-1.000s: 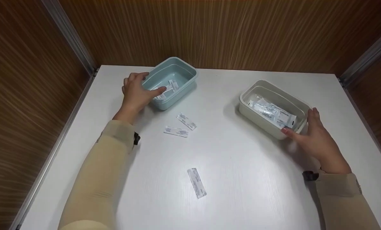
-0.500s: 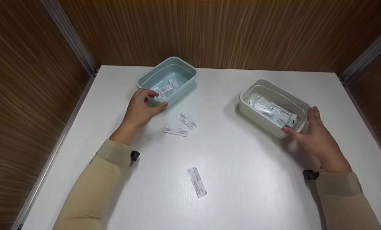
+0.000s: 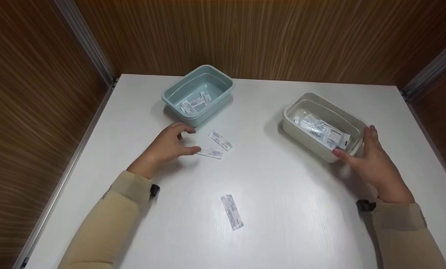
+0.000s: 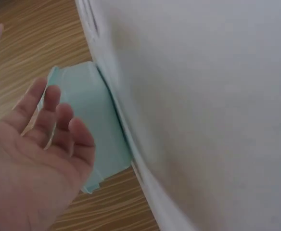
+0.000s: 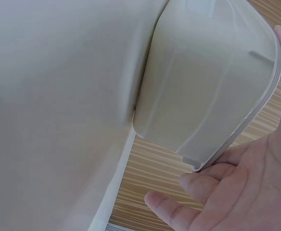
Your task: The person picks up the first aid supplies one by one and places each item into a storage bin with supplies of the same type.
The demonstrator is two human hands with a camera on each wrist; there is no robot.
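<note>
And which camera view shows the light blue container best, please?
The head view: it shows the whole rim of the light blue container and the small white packets inside. The left wrist view shows only its outside, partly behind the left hand; the right wrist view does not show it.

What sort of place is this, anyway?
Perhaps a small partitioned work booth, though the wider room is out of view. Wood-grain panels with metal posts stand around a white table, where a blue tub and a cream tub hold printed packets.
</note>
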